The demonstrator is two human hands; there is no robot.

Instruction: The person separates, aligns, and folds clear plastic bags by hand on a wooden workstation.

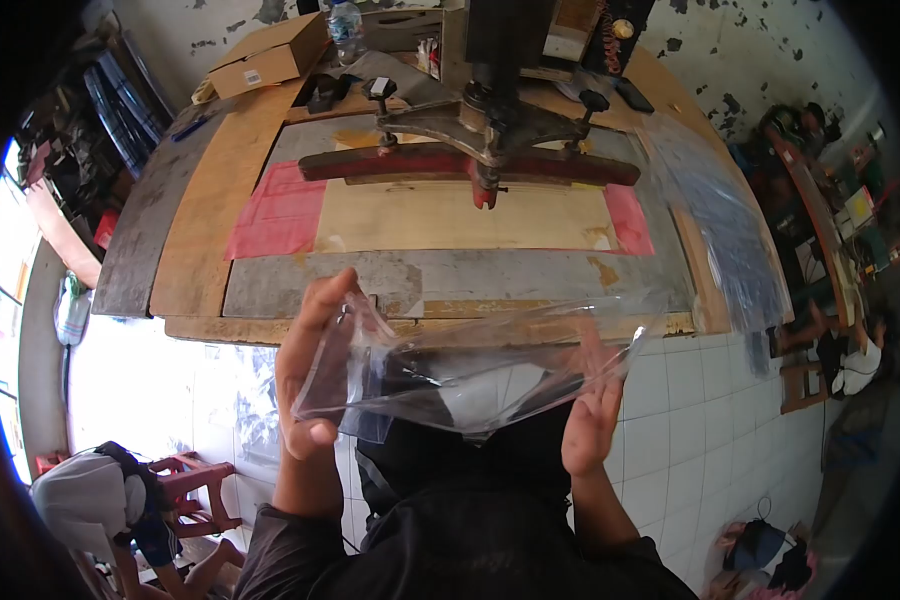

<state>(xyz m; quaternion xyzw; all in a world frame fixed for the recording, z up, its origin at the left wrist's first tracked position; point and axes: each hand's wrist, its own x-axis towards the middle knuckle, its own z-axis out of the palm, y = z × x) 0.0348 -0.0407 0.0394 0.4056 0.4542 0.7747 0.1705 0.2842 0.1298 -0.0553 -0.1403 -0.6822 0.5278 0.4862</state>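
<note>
Film (470, 385), clear and creased, was found suspended between both hands in front of the body, near the bench's front edge (450, 330). The left hand (300, 365) was spread open, thumb low and fingers high, with the film across its span. The right hand (592, 420) had its fingers extended against the film's far end; whether they pinched it could not be told.

The material was judged very light, limp and slippery, prone to creasing and clinging but unlikely to break. Opposite edges near the corners appeared the soundest places to take hold.

Beyond the hands stood a press with a red bar (370, 164) above a pale panel (410, 222).

Containers noted: a cardboard box (268, 58), contents not visible; a clear bottle (345, 28), fill level unclear; and, beside it, a small holder (428, 62) of slim articles, too small to identify.
</note>
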